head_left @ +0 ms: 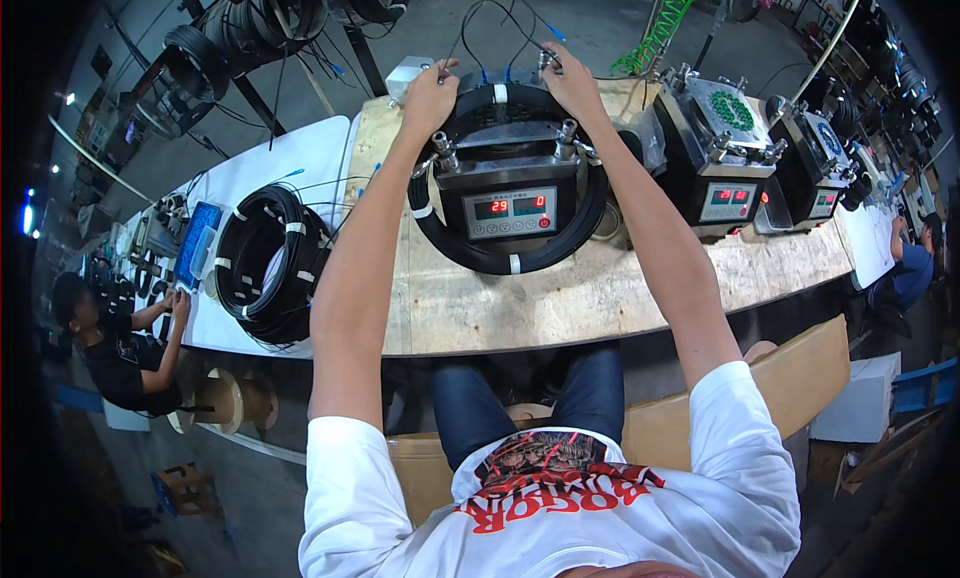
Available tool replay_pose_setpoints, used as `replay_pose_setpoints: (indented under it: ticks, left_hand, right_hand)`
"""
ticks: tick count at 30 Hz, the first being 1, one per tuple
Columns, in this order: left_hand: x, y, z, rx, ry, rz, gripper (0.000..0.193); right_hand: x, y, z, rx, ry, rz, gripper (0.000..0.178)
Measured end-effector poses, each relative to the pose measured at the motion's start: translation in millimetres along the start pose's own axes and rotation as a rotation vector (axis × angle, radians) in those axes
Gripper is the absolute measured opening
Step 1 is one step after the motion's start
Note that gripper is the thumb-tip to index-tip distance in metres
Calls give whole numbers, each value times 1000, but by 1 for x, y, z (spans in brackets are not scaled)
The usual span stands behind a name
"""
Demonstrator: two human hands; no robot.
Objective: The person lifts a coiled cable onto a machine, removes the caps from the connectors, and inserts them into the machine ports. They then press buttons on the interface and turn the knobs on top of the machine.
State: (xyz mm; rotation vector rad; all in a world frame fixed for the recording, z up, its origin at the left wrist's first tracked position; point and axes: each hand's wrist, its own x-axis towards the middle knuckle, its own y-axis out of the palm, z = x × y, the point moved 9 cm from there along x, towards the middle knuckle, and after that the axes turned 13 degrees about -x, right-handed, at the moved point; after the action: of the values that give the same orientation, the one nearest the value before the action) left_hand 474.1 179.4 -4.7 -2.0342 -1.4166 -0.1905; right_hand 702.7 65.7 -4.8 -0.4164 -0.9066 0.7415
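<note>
A polishing machine (513,210) with a dark front panel and red digits stands before me on the bench. A white-banded coil of black cable (515,265) encircles it. At the machine's far left corner, my left hand (430,100) is closed, its fingertips pinched on a small metal knob, mostly hidden. My right hand (572,82) is closed round a metal knob (548,60) at the far right corner. Two nearer metal posts (445,152) stand at the front corners. Thin cables with blue connectors (484,77) rise between my hands.
A second black cable coil (262,263) lies left on a white table. To the right stand two similar machines (722,158) with green and blue tops. A white box (408,76) sits behind my left hand. Persons (125,348) work at far left and far right (905,253).
</note>
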Motion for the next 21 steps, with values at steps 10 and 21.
replay_pose_setpoints:
  ticks: [10, 21]
  left_hand:
    - [-5, 1, 7, -98, -6, 14, 46]
    - [-13, -8, -14, -88, -56, -21, 57]
  right_hand:
    - [-1, 5, 1, 240, -52, 55, 57]
    - [-1, 7, -5, 157, 7, 57, 56]
